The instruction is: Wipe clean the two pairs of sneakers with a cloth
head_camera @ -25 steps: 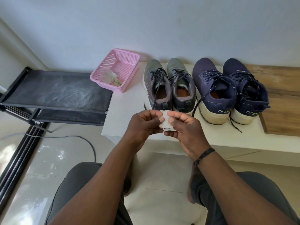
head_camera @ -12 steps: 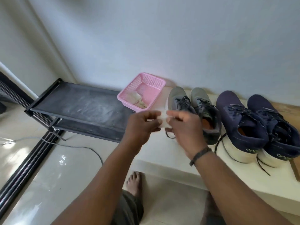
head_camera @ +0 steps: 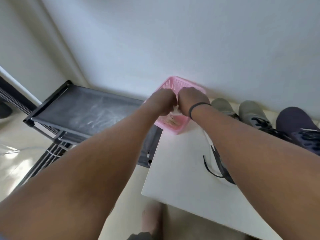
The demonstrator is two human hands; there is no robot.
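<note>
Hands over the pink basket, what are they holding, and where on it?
Both the left hand and right hand pinch a small white cloth between them; which part they grip is hidden.

White bench (head_camera: 181,170): pink basket (head_camera: 174,128) at corner, grey sneakers (head_camera: 249,115), navy sneakers (head_camera: 294,122).

Right of the one pink basket (head_camera: 174,126), three sneakers show: two grey sneakers (head_camera: 223,105) (head_camera: 251,112) and one navy sneaker (head_camera: 297,123). Left of it, one black rack (head_camera: 83,108). Above it, two hands (head_camera: 163,101) (head_camera: 191,99).
</note>
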